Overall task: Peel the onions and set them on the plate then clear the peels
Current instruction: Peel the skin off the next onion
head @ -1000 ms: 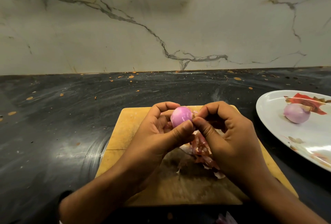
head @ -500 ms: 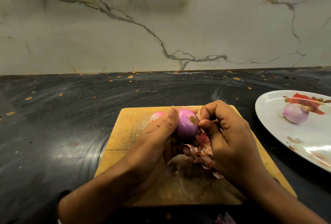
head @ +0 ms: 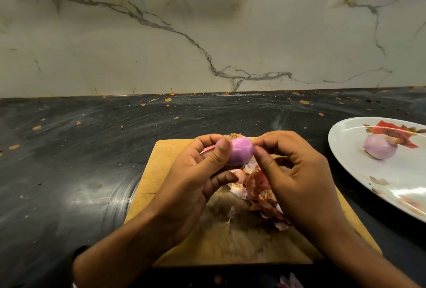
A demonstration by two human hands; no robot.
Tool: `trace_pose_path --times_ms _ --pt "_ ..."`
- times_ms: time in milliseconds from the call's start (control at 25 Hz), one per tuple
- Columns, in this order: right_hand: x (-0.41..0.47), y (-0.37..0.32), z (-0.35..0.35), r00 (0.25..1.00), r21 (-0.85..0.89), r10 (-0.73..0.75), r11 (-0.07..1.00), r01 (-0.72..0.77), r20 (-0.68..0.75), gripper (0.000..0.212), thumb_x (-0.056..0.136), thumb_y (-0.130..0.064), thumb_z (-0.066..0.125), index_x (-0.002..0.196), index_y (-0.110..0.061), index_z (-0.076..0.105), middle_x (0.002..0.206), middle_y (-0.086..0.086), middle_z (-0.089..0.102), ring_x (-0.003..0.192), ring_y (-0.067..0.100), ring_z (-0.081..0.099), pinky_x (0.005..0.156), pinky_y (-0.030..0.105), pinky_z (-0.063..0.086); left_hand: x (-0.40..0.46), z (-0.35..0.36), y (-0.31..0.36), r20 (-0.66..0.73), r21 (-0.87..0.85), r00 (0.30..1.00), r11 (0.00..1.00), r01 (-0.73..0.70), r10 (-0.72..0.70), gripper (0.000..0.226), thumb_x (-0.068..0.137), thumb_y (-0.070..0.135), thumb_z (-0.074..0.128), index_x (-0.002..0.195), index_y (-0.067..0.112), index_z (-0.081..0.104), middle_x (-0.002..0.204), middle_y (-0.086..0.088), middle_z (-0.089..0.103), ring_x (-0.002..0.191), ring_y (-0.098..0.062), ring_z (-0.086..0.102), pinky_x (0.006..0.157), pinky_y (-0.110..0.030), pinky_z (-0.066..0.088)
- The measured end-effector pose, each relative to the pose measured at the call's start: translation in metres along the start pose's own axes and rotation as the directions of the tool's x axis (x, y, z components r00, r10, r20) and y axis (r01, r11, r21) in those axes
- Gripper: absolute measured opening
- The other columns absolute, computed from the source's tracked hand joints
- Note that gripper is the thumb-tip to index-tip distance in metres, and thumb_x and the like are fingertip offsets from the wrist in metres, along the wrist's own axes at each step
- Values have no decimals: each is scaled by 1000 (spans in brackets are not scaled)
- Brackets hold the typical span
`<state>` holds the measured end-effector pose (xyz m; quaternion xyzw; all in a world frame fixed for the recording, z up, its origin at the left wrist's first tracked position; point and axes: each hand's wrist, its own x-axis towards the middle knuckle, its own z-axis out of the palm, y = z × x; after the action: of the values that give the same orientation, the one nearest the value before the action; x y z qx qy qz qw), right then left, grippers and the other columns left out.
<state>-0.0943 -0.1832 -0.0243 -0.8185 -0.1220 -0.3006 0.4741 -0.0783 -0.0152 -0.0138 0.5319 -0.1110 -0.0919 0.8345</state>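
The onion (head: 241, 153) looks small, light and firm, and its peeled skin is smooth, so I judge it slippery; it is best held round the middle, while any leftover skin is pinched near the root end on top; the left hand (head: 196, 179) holds it above the board (head: 166, 163), thumb in front and fingers behind; the right hand (head: 292, 177) touches its right side with pinched fingertips, maybe on a thin peel, I cannot tell; peels (head: 258, 186) lie under both hands; another onion lies on the plate (head: 345, 156), well apart to the right.

Cutting board (head: 166, 172) lies on the counter (head: 69, 161); peels (head: 258, 186) on it (plate (head: 345, 172) right, holding an onion (head: 380, 149)).
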Motion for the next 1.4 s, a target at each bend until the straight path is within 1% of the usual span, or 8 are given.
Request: trace_pose_path --times_ms 160,280,640,760,920,1120,1280,1400 --pt "-1 -5 0 999 121 27 992 -25 -16 9 93 -31 66 98 -29 72 92 -16 72 92 7 69 75 18 56 -1 -1 1 34 -79 999 997 -14 17 46 83 25 70 123 7 57 111 -18 71 97 -28 69 77 -29 61" --pt "-1 -8 1 999 105 -10 994 4 53 21 83 -27 77 103 -30 71 94 -18 71 89 5 70 73 16 55 0 0 2 60 -119 998 993 17 -10 41 90 26 55 128 11 56 116 -22 69 101 -30 71 83 -32 61" --pt "-1 0 -1 998 85 -56 995 58 -22 18 91 -6 69 100 -19 78 92 -17 74 93 3 70 78 15 54 -1 1 -2 28 21 998 998 55 -55 52 84 40 56 120 3 63 109 -23 71 89 -24 67 68 -24 58" --pt "-1 1 1 996 -21 -84 996 85 21 12 97 -15 61 99 -20 72 87 -18 69 85 4 66 68 14 50 -2 1 -1 49 34 997 998 56 -57 44 87 37 54 118 8 64 107 -18 72 83 -22 67 66 -26 58" --pt "-1 4 7 985 -250 -133 955 158 114 17 101 -33 42 97 -26 57 81 -17 57 77 8 54 58 24 43 -6 3 -3 83 132 996 991 23 -34 37 92 39 54 117 15 66 106 -17 71 81 -21 66 60 -26 56" --pt "0 -1 4 990 33 -4 999 -1 142 16 103 -25 48 91 -25 59 80 -12 63 73 7 60 55 18 45 -6 1 -3 114 137 993 991 0 -16 45 83 36 68 122 15 62 105 -10 71 82 -21 67 59 -25 55" --pt "1 -7 4 984 150 12 988 -38 176 15 95 -32 45 88 -29 57 77 -21 61 70 0 58 57 9 42 -4 1 -1 86 43 995 998 53 -56 47 89 43 59 121 9 64 105 -17 71 83 -23 66 63 -27 56" --pt "0 -8 6 982 220 22 974 -63 186 20 98 -33 43 89 -21 57 75 -10 59 62 0 55 53 11 43 -4 3 0 91 1 989 993 116 -115 54 90 43 49 122 2 62 102 -26 70 77 -24 69 65 -28 60"
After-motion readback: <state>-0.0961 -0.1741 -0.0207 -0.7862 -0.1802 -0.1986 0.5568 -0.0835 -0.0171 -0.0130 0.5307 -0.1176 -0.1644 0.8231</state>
